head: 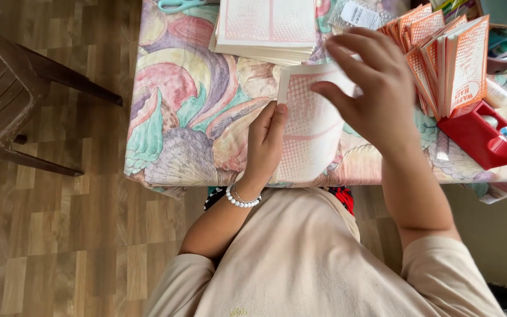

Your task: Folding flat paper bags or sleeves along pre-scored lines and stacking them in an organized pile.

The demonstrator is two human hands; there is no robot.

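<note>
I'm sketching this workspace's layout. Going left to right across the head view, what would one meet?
Dark brown plastic chair → left hand with a white bead bracelet → flat pink-and-white printed card sheet → right hand → upright folded orange-and-white cards → red plastic tray.

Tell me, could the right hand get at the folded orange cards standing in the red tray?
Probably yes: the right hand hovers just beside the folded cards in the red tray, with nothing between them.
</note>
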